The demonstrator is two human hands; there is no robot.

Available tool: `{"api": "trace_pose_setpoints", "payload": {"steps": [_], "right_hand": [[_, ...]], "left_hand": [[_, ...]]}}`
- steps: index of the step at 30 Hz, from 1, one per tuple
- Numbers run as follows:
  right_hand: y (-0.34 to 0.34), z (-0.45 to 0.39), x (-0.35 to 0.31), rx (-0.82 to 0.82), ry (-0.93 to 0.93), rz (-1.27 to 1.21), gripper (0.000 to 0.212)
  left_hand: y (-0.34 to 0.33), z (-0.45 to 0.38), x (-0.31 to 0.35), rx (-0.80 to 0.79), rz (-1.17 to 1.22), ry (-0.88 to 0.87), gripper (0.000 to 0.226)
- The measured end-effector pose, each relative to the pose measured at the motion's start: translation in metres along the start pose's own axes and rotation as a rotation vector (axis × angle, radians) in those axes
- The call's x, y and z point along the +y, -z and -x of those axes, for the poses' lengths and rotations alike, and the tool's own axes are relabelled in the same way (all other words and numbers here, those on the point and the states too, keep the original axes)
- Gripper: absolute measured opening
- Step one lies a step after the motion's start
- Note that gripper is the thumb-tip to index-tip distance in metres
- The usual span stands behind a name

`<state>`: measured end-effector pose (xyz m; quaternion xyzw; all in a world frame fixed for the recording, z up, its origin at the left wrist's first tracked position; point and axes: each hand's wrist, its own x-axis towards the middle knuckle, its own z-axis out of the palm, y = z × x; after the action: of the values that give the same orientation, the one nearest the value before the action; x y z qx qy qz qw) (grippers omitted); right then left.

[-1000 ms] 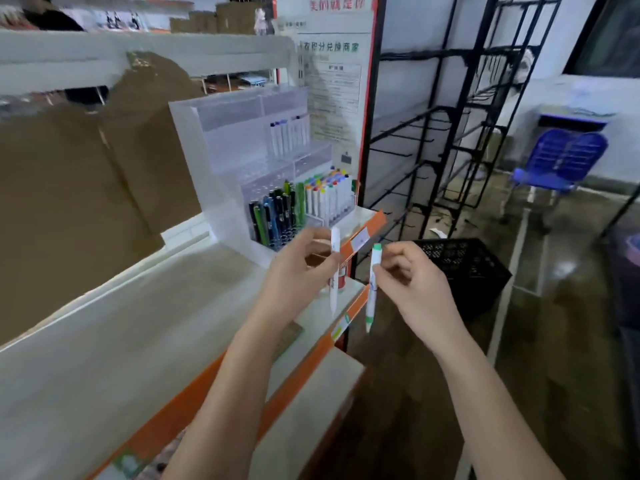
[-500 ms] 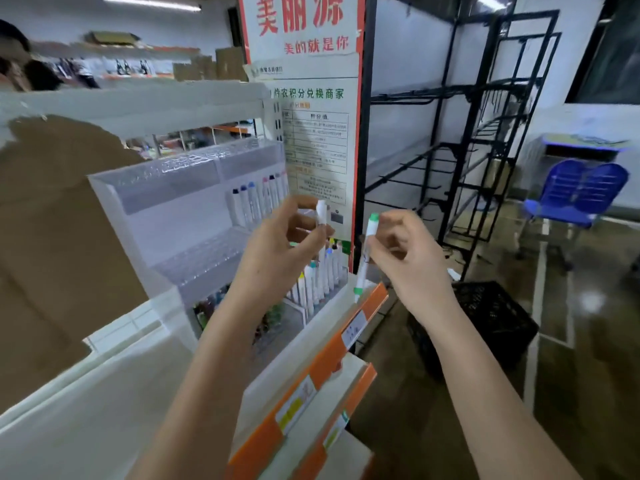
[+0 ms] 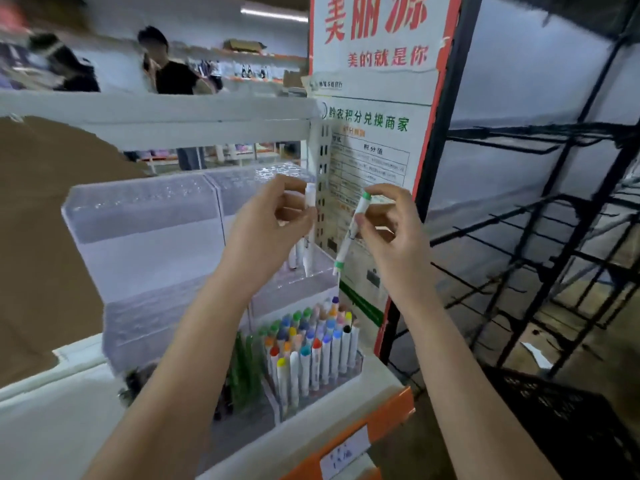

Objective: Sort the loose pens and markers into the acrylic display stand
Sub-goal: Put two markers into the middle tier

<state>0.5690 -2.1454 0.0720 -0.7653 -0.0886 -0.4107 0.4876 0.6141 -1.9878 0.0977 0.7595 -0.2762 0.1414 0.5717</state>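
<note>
Right hand (image 3: 388, 230) pinches green-capped marker (image 3: 350, 233), tilted, beside acrylic stand (image 3: 145, 230).

The big poster (image 3: 375, 36) at the top carries large red characters 美丽源, and under them a smaller red line, 美的就是你. Below it, a white notice (image 3: 372, 161) is fixed on the same post; its green heading reads 黔农积分兑换商家. Under this heading there is a table, and the column title 积分值 can be read; the other lines of the table are too small and blurred. A small slip (image 3: 327, 84) between poster and notice has print that cannot be read. The white price tag (image 3: 344, 452) on the orange shelf edge is also not legible.
</note>
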Motion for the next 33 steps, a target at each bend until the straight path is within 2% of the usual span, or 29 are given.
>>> {"api": "trace_pose_setpoints", "payload": {"steps": [8,16,18,20,25,29,33], "right_hand": [[-0.032,-0.054,0.065,-0.138,0.053,-0.112,0.04],[-0.051,-0.057,0.102,-0.304,0.018,-0.101,0.028],[-0.056,-0.053,0.109,-0.337,-0.003,-0.064,0.018],[-0.058,-0.05,0.114,-0.342,-0.001,-0.027,0.017],[-0.053,-0.06,0.108,-0.359,0.162,0.138,0.005],[-0.049,-0.068,0.098,-0.421,0.24,0.32,0.009],[-0.045,-0.082,0.091,-0.47,0.206,0.337,0.014]], "left_hand": [[-0.016,-0.028,-0.018,0.186,-0.091,0.083,0.024],[-0.027,-0.027,-0.03,0.279,-0.129,0.123,0.022],[-0.029,-0.027,-0.033,0.283,-0.135,0.135,0.021],[-0.031,-0.027,-0.035,0.284,-0.147,0.13,0.021],[-0.039,-0.028,-0.036,0.336,-0.155,0.128,0.022],[-0.045,-0.027,-0.036,0.356,-0.163,0.137,0.019],[-0.047,-0.027,-0.035,0.378,-0.149,0.123,0.018]]}}
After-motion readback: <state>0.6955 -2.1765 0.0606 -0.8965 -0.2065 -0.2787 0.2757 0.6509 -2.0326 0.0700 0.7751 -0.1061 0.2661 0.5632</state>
